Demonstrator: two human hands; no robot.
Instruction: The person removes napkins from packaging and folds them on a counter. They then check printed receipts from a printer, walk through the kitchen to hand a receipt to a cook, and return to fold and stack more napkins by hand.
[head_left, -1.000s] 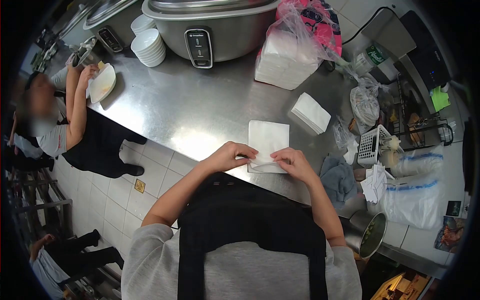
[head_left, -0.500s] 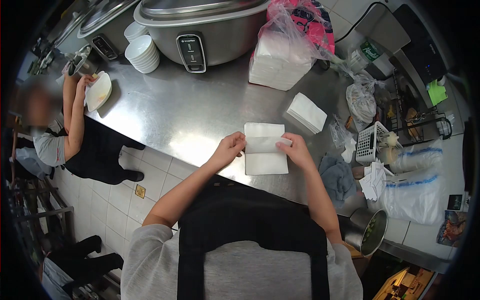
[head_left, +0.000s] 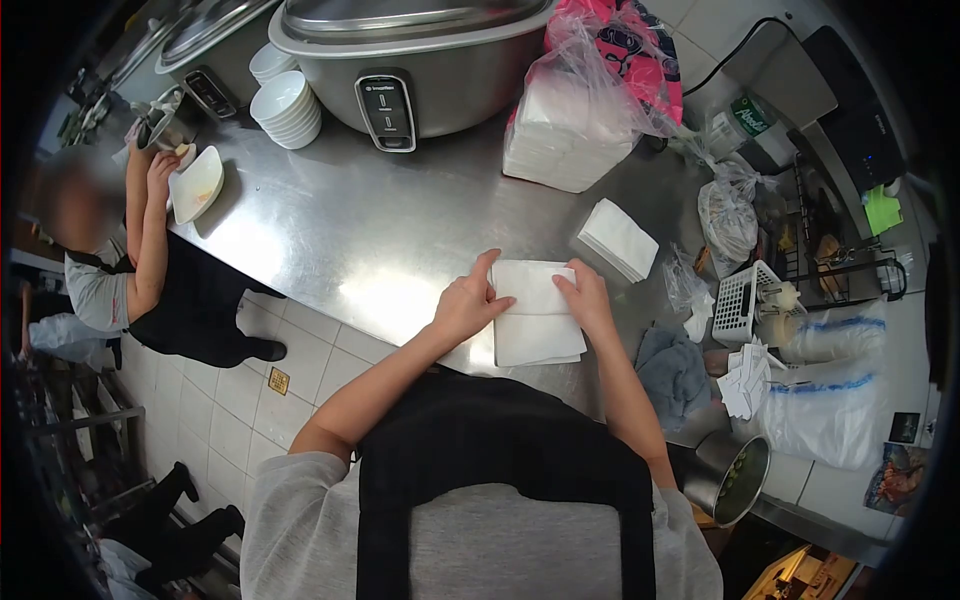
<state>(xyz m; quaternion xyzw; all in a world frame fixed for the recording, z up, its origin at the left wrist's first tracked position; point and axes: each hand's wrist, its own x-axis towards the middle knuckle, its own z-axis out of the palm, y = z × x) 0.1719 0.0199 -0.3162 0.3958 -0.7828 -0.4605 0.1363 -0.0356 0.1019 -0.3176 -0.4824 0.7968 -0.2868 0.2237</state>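
Observation:
A white paper napkin [head_left: 540, 340] lies partly folded on the steel counter in front of me, a crease running across its middle. My left hand [head_left: 470, 303] is at its left edge, fingers spread, with the thumb reaching onto the paper. At the upper right edge, my right hand [head_left: 588, 303] pinches the napkin, thumb on top. Just beyond that hand is a small stack of folded napkins [head_left: 618, 241]. Farther back, a tall block of napkins [head_left: 565, 145] stands inside clear plastic.
Large rice cookers [head_left: 430, 90] and stacked white bowls [head_left: 287, 112] line the back. At left, a co-worker [head_left: 150, 235] handles a white dish [head_left: 197, 187]. On the right are a grey cloth [head_left: 672, 375], a white basket [head_left: 738, 305], plastic bags [head_left: 825, 405] and a metal pot [head_left: 738, 478].
The napkin's raised upper flap now lies flat. My left hand has spread its fingers and its thumb moved onto the paper; my right hand stays at the right edge.

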